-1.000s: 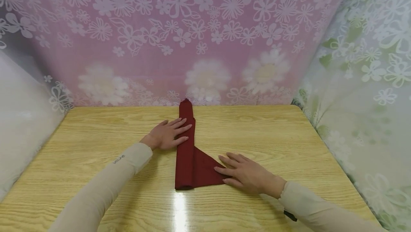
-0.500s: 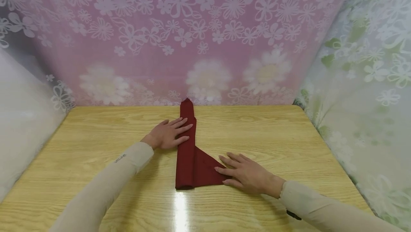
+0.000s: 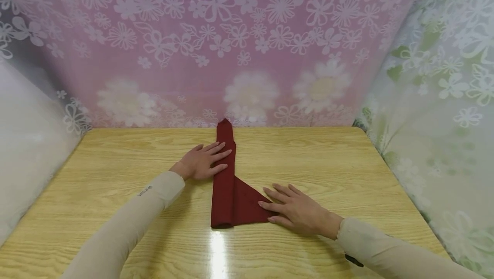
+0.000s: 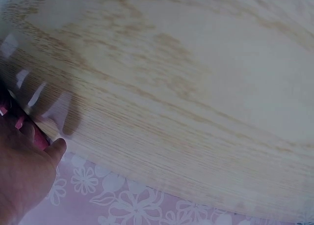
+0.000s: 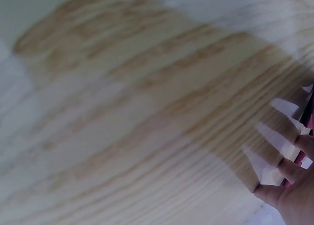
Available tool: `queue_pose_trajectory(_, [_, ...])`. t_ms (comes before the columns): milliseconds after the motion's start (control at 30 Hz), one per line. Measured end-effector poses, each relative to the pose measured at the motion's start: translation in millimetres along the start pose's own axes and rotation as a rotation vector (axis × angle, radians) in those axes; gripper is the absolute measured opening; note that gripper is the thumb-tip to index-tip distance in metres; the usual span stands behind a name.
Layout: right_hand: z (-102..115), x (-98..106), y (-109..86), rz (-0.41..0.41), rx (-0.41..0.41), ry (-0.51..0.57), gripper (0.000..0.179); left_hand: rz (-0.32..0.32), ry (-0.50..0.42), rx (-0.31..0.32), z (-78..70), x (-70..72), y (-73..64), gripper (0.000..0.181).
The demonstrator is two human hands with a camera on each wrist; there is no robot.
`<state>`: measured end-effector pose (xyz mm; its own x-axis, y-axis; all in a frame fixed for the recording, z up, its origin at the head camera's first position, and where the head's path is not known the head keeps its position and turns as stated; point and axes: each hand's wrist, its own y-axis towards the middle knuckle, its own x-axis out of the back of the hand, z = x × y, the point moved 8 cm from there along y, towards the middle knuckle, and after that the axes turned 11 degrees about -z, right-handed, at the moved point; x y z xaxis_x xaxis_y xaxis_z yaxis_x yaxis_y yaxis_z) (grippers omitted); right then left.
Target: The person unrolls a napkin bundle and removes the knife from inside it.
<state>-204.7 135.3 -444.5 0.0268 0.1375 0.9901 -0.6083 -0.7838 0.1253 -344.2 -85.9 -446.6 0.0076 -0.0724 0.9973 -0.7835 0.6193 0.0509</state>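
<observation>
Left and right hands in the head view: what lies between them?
The head view shows dark red cloth: a long folded strip partly under the left hand and a triangular flap reaching the right hand, with wood-grain tabletop beside the flap.

The left grip [image 3: 202, 163] hides some of the red cloth [image 3: 222, 197] — the right grip [image 3: 297, 210], the flap's [image 3: 247, 206] tip. Lettering [image 3: 145, 191] on the left sleeve [image 3: 135, 219] behind the left grip is too small to read; behind the right grip, the right sleeve [image 3: 386, 247] partly covers an unclear dark object [image 3: 353, 261].
</observation>
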Motion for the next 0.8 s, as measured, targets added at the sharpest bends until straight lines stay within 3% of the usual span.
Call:
queue_pose_trajectory(433, [-0.6, 3.6, -3.2, 0.010, -0.047, 0.127, 0.050, -0.011, 0.004, -0.016, -5.6, 2.0, 0.8, 0.060])
queue_pose_trajectory(667, [-0.2, 2.4, -1.4, -0.018, -0.052, 0.190, 0.048, 0.012, 0.073, -0.010, -3.9, 4.1, -0.9, 0.061])
queue_pose_trajectory(800, [-0.2, 3.1, 0.6, -0.036, -0.042, 0.183, 0.047, -0.015, 0.107, -0.015, -4.1, 7.5, -1.5, 0.060])
